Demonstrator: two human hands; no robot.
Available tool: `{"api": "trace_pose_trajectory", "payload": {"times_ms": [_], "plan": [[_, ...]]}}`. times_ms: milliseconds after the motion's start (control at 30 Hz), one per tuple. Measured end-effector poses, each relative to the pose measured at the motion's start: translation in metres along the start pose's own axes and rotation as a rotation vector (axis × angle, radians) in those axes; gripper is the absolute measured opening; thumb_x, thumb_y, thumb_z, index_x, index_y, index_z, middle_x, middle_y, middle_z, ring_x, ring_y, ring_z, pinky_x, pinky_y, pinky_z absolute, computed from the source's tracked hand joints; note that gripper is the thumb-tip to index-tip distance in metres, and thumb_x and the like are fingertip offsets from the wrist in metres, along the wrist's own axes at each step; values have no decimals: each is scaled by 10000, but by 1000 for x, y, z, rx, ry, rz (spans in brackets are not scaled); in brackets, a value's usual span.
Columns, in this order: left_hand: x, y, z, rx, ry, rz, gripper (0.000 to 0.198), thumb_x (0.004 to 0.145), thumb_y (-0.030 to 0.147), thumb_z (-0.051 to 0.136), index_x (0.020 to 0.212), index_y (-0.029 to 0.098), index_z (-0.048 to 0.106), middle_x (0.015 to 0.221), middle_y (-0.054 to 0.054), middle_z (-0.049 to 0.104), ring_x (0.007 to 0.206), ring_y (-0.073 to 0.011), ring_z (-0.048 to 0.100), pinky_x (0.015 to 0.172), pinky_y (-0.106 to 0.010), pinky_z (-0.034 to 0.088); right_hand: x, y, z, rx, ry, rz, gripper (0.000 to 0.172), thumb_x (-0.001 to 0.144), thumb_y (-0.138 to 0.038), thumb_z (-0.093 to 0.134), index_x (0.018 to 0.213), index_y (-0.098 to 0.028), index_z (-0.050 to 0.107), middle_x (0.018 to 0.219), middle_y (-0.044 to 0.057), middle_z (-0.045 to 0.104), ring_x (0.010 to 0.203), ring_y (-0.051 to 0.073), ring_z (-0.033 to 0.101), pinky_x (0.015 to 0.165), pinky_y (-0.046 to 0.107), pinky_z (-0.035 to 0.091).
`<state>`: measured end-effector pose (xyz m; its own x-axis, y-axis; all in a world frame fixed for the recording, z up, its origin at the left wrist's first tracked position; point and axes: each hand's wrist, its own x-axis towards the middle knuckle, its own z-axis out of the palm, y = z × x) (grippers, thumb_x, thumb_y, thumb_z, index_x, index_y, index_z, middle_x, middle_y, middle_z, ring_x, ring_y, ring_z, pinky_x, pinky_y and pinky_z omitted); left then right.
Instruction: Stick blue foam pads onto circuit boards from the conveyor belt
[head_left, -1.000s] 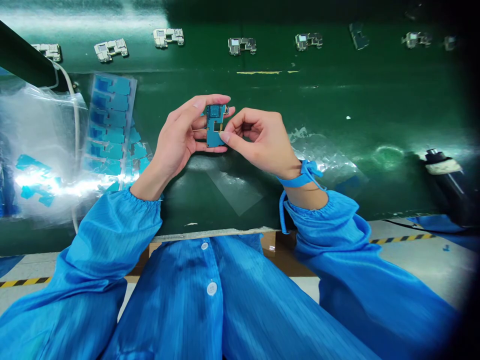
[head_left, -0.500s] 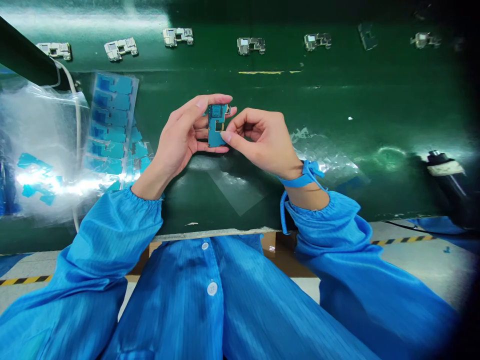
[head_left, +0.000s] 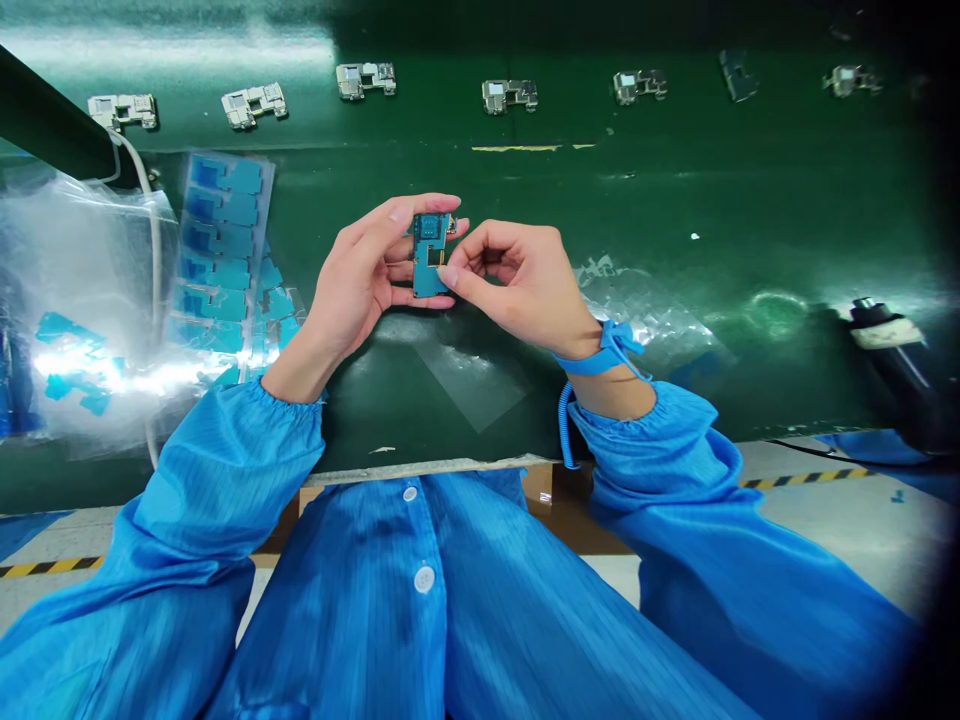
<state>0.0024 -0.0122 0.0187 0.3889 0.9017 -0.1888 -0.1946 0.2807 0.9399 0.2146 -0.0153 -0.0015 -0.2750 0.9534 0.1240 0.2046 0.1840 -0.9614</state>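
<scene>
A small blue circuit board [head_left: 429,274] with a square cut-out is held upright above the green bench. My left hand [head_left: 360,255] is closed around it, with fingers behind the board and at its top and bottom edges. Thumb and index finger of my right hand [head_left: 517,270] pinch together at the board's right edge, beside the cut-out. Whether a thin film lies between those fingertips I cannot make out. A blue wrist strap [head_left: 604,352] with a coiled cord circles my right wrist.
Several similar circuit boards [head_left: 510,96] lie in a row along the back. At left are a sheet of blue stickers [head_left: 238,210], a clear plastic bag [head_left: 82,250] and a white cable [head_left: 155,260]. Clear film [head_left: 480,385] lies near the front; a black tool [head_left: 892,345] is at right.
The boards at the back left and middle have shifted slightly to the right along the bench. Both hands keep nearly the same grip on the board.
</scene>
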Motion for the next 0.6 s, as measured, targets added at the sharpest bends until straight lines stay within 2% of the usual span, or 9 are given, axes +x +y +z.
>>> {"api": "trace_pose_trajectory", "payload": {"times_ms": [200, 300, 400, 600], "plan": [[0, -4, 1, -38, -4, 49, 387, 1050, 567, 589, 1266, 325, 801, 1364, -30, 830, 1063, -279, 851, 803, -412, 765, 1, 2, -1, 2, 3, -3, 465, 844, -625, 956, 850, -227, 715, 831, 14, 690, 735, 158, 597, 674, 317, 552], [1, -5, 0, 3, -7, 41, 411, 1044, 578, 600, 1309, 322, 781, 1413, -45, 808, 1103, -291, 853, 832, -412, 760, 1, 2, -1, -1, 0, -6, 456, 854, -616, 949, 851, -224, 717, 827, 14, 696, 724, 154, 590, 663, 313, 547], [3, -7, -2, 38, -14, 37, 471, 989, 527, 695, 1397, 295, 740, 1394, -73, 812, 1145, -301, 849, 896, -418, 757, 1, 2, -1, -7, -4, -6, 450, 857, -603, 951, 850, -222, 712, 823, 11, 703, 708, 148, 582, 650, 311, 538], [9, -14, -7, 9, -56, 70, 652, 826, 282, 879, 1452, 249, 699, 1271, -65, 837, 1129, -298, 846, 950, -465, 756, 0, 2, 0, -7, 1, -29, 432, 891, -585, 927, 852, -216, 706, 815, 10, 691, 699, 144, 584, 650, 316, 522]]}}
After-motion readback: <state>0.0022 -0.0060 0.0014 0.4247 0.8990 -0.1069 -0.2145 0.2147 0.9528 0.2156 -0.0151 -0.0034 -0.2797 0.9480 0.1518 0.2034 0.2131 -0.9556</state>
